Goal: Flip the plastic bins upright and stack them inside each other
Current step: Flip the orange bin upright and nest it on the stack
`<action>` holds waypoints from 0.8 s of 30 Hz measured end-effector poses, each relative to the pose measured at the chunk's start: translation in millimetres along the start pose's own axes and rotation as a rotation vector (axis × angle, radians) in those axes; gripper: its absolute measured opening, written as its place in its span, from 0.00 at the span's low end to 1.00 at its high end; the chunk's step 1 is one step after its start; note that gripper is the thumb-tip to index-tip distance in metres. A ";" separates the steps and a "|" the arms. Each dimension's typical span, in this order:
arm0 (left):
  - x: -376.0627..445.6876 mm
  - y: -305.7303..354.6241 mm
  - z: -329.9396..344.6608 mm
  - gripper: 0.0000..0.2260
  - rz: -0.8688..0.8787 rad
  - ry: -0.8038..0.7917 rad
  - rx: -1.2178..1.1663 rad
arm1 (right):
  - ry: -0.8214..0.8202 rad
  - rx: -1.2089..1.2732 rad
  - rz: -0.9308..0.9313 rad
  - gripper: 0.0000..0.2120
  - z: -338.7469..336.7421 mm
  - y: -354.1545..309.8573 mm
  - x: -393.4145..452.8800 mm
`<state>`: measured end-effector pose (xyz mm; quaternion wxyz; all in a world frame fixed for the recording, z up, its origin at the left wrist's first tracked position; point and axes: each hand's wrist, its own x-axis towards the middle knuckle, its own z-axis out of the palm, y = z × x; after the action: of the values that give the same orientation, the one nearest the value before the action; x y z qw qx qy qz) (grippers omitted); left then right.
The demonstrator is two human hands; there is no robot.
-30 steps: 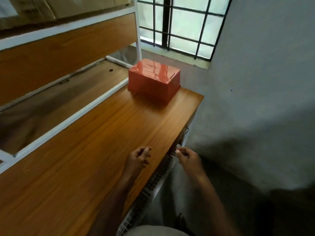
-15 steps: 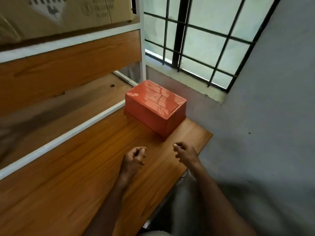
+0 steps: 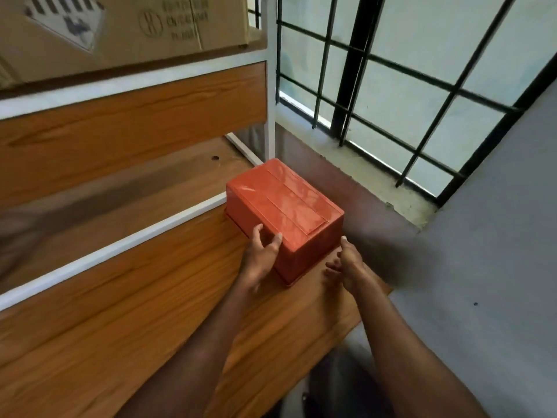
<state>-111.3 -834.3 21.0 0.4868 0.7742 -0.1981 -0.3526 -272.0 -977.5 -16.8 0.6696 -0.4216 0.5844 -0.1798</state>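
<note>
An orange plastic bin (image 3: 289,206) lies upside down, its flat bottom facing up, at the far right corner of the wooden table (image 3: 126,321). Whether more than one bin is nested there I cannot tell. My left hand (image 3: 261,257) rests against the bin's near left side, fingers spread with the tips on the top edge. Beside the bin's near right corner is my right hand (image 3: 346,267), fingers apart, thumb up near the corner; contact is unclear.
A white-framed wooden shelf (image 3: 132,125) stands along the left, with a cardboard box (image 3: 126,22) on top. A barred window (image 3: 391,86) and its sill lie beyond the bin. A grey wall (image 3: 482,236) runs close along the table's right edge.
Both hands have reached forward from the table's near edge to the bin and opened from loose fists. The view has moved closer to the bin.
</note>
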 end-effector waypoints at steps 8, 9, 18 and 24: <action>4.7 10.4 32.3 0.46 -0.068 0.084 -0.047 | -0.071 -0.019 0.047 0.31 -7.1 -29.5 30.8; 6.3 9.1 32.1 0.45 -0.074 0.080 -0.035 | -0.075 -0.014 0.049 0.32 -7.7 -31.6 31.1; -4.5 -6.6 7.1 0.44 -0.061 0.076 -0.083 | -0.101 0.001 0.074 0.30 -18.0 -24.4 42.3; -25.1 -22.8 -25.8 0.37 -0.078 0.005 -0.229 | -0.155 -0.118 0.049 0.20 -25.4 -17.9 24.3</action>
<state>-109.9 -792.0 16.7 0.5588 0.7215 -0.1251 -0.3894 -285.1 -1014.8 -17.3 0.6909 -0.4584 0.5508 -0.0954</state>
